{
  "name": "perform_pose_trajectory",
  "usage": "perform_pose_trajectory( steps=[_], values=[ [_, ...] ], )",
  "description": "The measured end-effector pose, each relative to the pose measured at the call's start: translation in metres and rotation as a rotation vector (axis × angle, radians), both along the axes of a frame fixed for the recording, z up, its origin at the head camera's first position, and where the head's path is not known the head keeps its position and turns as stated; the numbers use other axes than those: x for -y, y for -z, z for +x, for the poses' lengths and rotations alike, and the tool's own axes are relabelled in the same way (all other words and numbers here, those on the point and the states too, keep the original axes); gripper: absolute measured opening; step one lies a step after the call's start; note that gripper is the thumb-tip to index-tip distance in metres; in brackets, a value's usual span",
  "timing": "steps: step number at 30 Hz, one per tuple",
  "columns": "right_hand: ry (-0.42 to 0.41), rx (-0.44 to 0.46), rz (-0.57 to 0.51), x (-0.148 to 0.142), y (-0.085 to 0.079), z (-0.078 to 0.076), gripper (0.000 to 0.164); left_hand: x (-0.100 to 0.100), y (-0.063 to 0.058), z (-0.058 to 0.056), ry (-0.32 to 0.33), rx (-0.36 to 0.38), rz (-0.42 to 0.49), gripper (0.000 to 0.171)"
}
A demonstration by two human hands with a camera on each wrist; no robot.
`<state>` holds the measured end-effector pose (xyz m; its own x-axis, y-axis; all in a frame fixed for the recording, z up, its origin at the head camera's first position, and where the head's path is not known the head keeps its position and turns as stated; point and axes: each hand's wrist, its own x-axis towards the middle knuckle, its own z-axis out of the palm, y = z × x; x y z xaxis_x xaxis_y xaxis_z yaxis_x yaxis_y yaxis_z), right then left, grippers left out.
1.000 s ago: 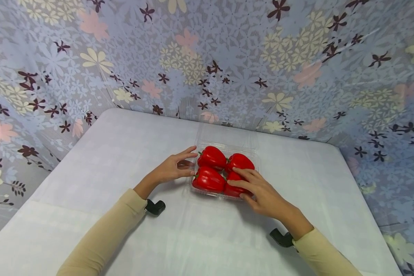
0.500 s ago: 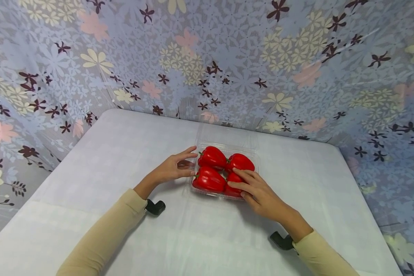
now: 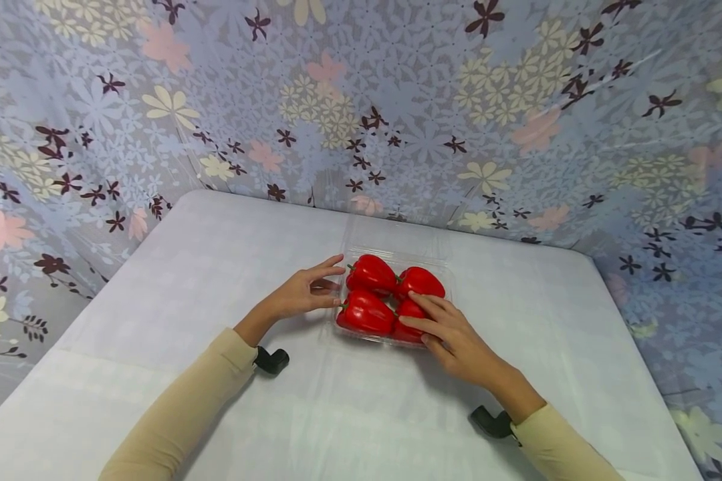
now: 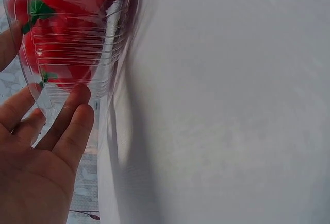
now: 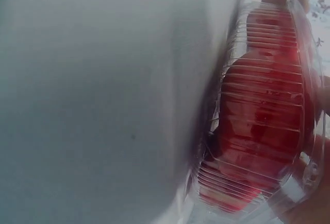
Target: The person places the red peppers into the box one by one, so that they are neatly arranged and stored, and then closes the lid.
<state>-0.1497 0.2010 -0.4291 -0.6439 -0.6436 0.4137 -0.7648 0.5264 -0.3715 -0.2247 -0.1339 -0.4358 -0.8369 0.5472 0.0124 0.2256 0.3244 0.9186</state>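
Observation:
Several glossy red bell peppers with green stems fill a clear plastic clamshell (image 3: 379, 340) at mid-table. My left hand (image 3: 297, 292) has its fingers spread along the box's left side. In the left wrist view its fingertips are right at the ribbed clear wall (image 4: 111, 54). My right hand (image 3: 460, 344) rests its fairly straight fingers over the front right bell pepper (image 3: 408, 335), the thumb by the near right rim. Fully visible are the front left bell pepper (image 3: 366, 312) and the back left one. The right hand partly hides the front right one.
The clamshell's transparent lid (image 3: 397, 239) lies folded back toward the flower-patterned curtain (image 3: 361, 100) behind the table. White cloth (image 3: 313, 414) covers the tabletop. Black wrist mounts (image 3: 271, 361) sit below both wrists.
Almost nothing differs. The right hand's fingers have shifted very slightly on the front right bell pepper; the left hand, the clamshell and the other bell peppers have stayed in place.

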Motion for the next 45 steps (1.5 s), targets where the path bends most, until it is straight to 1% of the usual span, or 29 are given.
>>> perform_pose_trajectory(
  steps=[7, 14, 19, 25, 31, 36, 39, 42, 45],
  values=[
    [-0.002, -0.014, 0.002, -0.002, -0.005, 0.001, 0.055, 0.000, 0.000, -0.001, 0.003, -0.013, -0.011, 0.069],
    [0.015, -0.050, -0.016, -0.006, -0.003, 0.003, 0.056, 0.000, 0.000, 0.001, 0.013, -0.030, -0.016, 0.069],
    [0.029, -0.046, -0.009, -0.008, -0.003, 0.005, 0.055, 0.000, 0.001, 0.000, 0.013, -0.035, -0.017, 0.070],
    [0.069, -0.040, 0.009, -0.011, -0.005, 0.008, 0.055, 0.001, -0.002, 0.002, 0.002, -0.050, -0.032, 0.069],
    [0.105, -0.031, -0.033, -0.019, -0.008, 0.010, 0.060, 0.001, -0.002, 0.001, 0.006, -0.054, -0.029, 0.070],
    [0.134, -0.004, -0.054, -0.028, -0.010, 0.009, 0.061, 0.001, -0.003, 0.001, 0.010, -0.054, -0.011, 0.070],
    [0.151, 0.046, -0.077, -0.034, -0.011, 0.005, 0.058, 0.001, -0.003, 0.002, 0.010, -0.051, -0.004, 0.072],
    [0.196, 0.109, -0.106, -0.043, -0.011, -0.004, 0.055, 0.001, -0.002, 0.001, 0.011, -0.050, -0.006, 0.073],
    [0.239, 0.151, -0.131, -0.050, -0.014, -0.017, 0.052, 0.001, -0.002, 0.000, 0.011, -0.045, -0.004, 0.072]
  ],
)
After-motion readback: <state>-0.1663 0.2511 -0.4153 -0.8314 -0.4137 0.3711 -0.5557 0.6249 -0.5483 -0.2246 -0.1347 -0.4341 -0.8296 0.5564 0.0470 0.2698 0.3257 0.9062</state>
